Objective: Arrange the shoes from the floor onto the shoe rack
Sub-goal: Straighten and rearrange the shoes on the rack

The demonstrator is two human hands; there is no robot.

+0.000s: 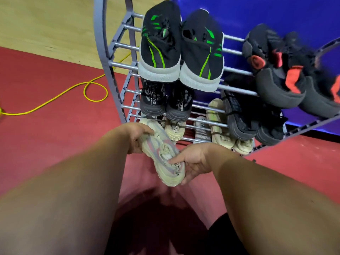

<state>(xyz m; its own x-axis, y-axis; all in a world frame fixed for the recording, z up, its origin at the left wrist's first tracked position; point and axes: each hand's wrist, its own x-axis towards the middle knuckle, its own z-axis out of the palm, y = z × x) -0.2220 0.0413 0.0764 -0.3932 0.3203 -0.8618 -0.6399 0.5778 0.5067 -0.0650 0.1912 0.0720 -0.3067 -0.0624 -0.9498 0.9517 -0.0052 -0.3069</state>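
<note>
Hands, left hand and right hand, both grip one cream sneaker just before the shoe rack's lowest tier.

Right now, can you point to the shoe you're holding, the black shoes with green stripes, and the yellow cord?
Cream-coloured sneaker [161, 155]: head view, on its laced upper, held in both hands.
Black knit shoes with green stripes [160, 46]: head view, on the left shoe's upper.
Yellow cord [95, 92]: head view, on its loop on the red floor.
</note>
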